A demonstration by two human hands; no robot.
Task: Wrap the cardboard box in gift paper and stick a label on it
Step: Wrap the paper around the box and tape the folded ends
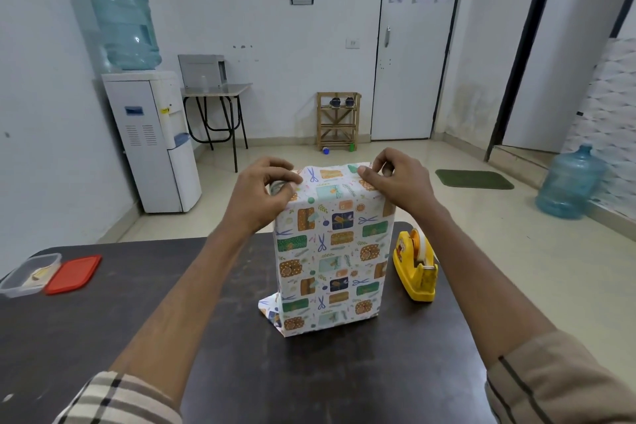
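The box point(332, 262) stands upright on the dark table point(172, 320), covered in white gift paper with a pattern of scissors and presents. Loose paper sticks out at its bottom left corner and rises above its top end. My left hand point(265, 193) pinches the paper at the top left corner. At the top right corner my right hand point(395, 181) pinches the paper flap. No cardboard shows. A yellow tape dispenser point(416, 268) sits just right of the box.
A clear plastic container point(29, 274) and its red lid point(74, 274) lie at the table's left edge. Beyond the table stand a water dispenser point(151, 138), a small wooden rack point(339, 120) and a water bottle point(569, 182) on the floor.
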